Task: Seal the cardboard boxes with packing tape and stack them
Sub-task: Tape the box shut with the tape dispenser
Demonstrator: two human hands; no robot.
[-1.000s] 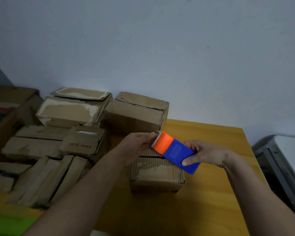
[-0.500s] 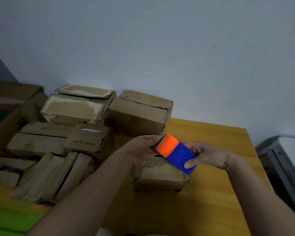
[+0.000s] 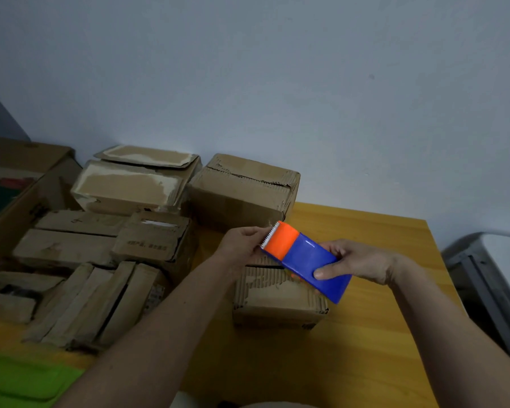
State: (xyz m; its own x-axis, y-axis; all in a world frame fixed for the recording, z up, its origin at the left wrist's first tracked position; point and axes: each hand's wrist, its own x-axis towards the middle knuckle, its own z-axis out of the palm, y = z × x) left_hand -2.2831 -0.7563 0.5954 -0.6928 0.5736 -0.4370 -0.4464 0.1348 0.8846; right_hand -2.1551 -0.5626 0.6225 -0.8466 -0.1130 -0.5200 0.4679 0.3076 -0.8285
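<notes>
A blue and orange tape dispenser (image 3: 304,259) hovers above a small worn cardboard box (image 3: 277,298) on the yellow wooden table (image 3: 365,334). My right hand (image 3: 357,260) grips the dispenser's blue body, thumb on top. My left hand (image 3: 243,241) has its fingers at the orange end beside the serrated cutter; whether they pinch tape is hidden. The box's top flaps lie shut with a dark slit between them.
Several battered cardboard boxes crowd the left half of the table, with a bigger box (image 3: 242,192) against the wall behind the hands. A green flat thing (image 3: 21,381) lies at bottom left. A grey metal frame (image 3: 489,284) stands right of the table.
The view has tilted and shifted slightly. Both hands and the dispenser stay over the small box in nearly the same pose.
</notes>
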